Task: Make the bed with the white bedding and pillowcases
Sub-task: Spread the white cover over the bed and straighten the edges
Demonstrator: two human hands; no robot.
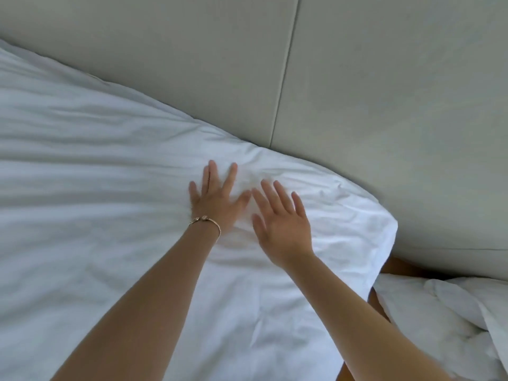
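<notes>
- I can read no text, label, brand, number or sign anywhere in my view, whether on the white bedding (110,160) or the headboard (384,105) behind it.

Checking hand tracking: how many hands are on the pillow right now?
2. Left hand lies flat with fingers spread on the white pillow; right hand is just beside it, fingers straight, nearer the pillow's right corner.

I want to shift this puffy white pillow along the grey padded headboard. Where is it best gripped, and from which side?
Probably at the white pillow's loose right-hand corner, coming from the right. The fabric there hangs free past the filling, clear of the grey padded headboard, so fingers could close round it. Both the left hand and the right hand lie flat, mid-pillow, gripping nothing.
</notes>
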